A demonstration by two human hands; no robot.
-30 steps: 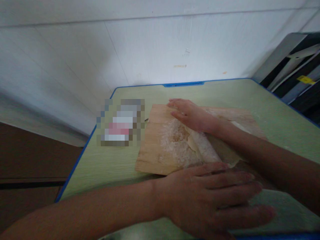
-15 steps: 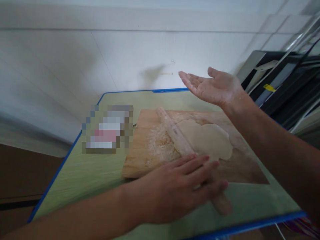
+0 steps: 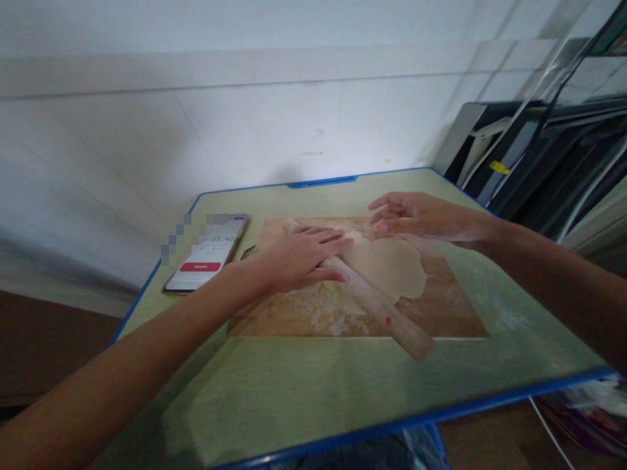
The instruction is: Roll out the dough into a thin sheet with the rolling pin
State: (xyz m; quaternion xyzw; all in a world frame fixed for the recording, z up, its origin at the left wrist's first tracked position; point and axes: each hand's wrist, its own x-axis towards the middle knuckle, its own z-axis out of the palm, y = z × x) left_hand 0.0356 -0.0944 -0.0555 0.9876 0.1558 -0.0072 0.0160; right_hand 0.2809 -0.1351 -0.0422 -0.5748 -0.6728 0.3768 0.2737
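Observation:
My left hand (image 3: 306,258) rests on the far half of a wooden rolling pin (image 3: 377,303), its fingers stretched out rather than wrapped round it. The pin lies slantwise across a flattened sheet of dough (image 3: 399,264), and its near end juts past the board's edge. Just over the far side of the dough is my right hand (image 3: 409,215), palm down, with fingers apart and slightly bent; I see nothing in it. Loose flour (image 3: 337,320) covers part of the wooden board (image 3: 460,313) underneath. My left hand hides part of the pin and board.
A phone (image 3: 208,254) with a lit screen, partly blurred out, lies left of the board. The green table (image 3: 274,385) has a blue rim and stands against a white wall (image 3: 274,130). Dark flat items (image 3: 548,150) lean at the right beyond the table.
My left hand has slid from the near part of the rolling pin toward its far end. My right hand has come down from above the table and turned from palm up to palm down.

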